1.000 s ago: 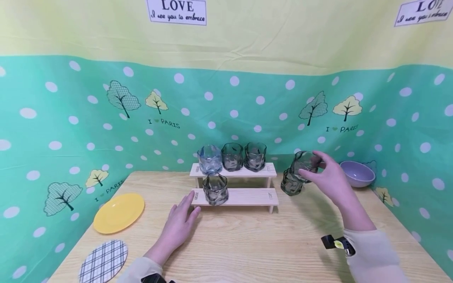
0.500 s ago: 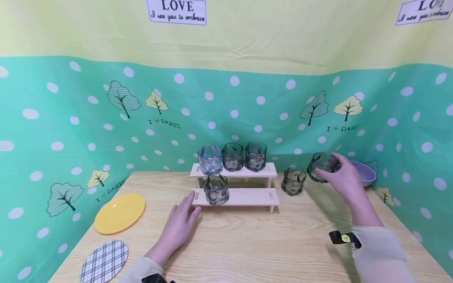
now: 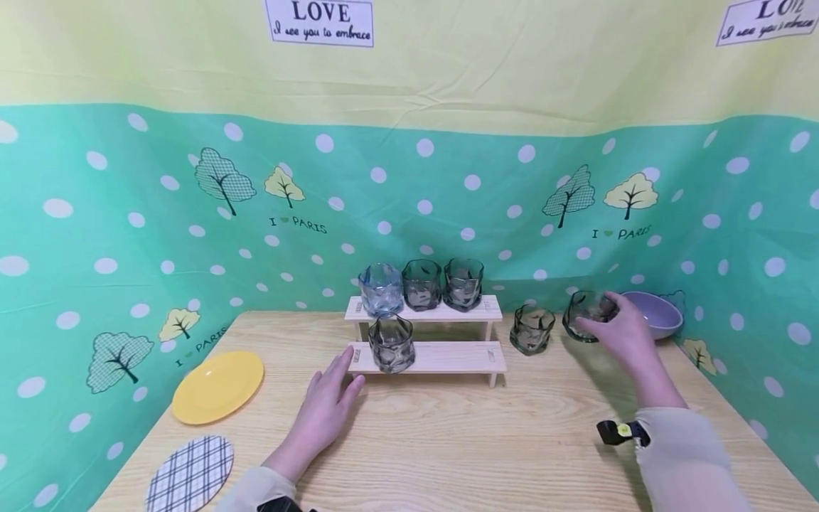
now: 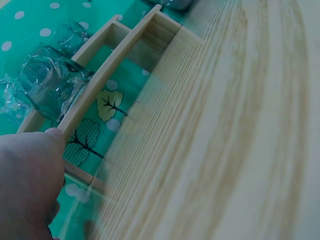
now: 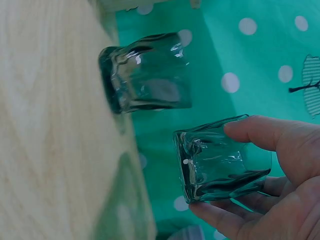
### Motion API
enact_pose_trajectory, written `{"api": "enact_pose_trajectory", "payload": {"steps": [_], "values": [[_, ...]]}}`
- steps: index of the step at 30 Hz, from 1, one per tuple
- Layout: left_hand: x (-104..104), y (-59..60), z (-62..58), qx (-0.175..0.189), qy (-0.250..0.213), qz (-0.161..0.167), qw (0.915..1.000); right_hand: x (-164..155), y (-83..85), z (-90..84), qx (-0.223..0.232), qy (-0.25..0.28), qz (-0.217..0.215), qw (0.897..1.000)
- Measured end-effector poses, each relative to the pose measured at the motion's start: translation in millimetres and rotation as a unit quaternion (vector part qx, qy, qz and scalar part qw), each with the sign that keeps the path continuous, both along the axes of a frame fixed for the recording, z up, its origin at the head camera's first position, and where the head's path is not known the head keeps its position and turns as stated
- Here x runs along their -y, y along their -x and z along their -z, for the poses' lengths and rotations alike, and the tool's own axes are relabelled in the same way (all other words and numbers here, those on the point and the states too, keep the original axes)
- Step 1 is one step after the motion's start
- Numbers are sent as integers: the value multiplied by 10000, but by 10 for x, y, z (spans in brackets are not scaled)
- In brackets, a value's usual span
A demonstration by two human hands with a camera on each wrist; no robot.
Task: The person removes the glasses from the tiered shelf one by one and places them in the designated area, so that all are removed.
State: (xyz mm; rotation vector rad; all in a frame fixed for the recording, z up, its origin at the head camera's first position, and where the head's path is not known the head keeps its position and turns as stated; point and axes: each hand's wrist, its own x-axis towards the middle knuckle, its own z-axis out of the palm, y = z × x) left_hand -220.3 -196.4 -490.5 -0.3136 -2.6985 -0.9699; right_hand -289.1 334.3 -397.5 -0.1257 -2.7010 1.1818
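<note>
Our right hand [image 3: 623,333] grips the green glass [image 3: 584,313] at two o'clock; our left hand [image 3: 326,404] lies flat, fingers relaxed, touching the wooden rack [image 3: 441,357].

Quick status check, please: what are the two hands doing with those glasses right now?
Right hand grips a dark glass, just above the table. Left hand flat, touching the wooden rack. Another glass stands close beside; purple bowl just behind.

Left hand [image 3: 326,402] flat, right hand [image 3: 617,331] curled.
</note>
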Motion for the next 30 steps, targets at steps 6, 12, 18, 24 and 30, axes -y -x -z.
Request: {"api": "enact_pose_trajectory", "payload": {"steps": [6, 12, 18, 24, 30], "values": [[-4, -8, -8, 40, -36, -21, 10000, -34, 58, 136, 139, -1, -26, 9999], [-6, -11, -13, 29, 0, -17, 10000, -36, 102, 223, 390, -161, -32, 9991], [-4, -9, -8, 5, 10, -18, 10000, 0, 101, 250, 450, -270, -17, 9986], [-5, -7, -7, -12, 8, -22, 10000, 18, 95, 258, 564, -289, -26, 9980], [-4, -4, -5, -1, -21, -15, 10000, 16, 114, 304, 584, -296, -55, 9978]]}}
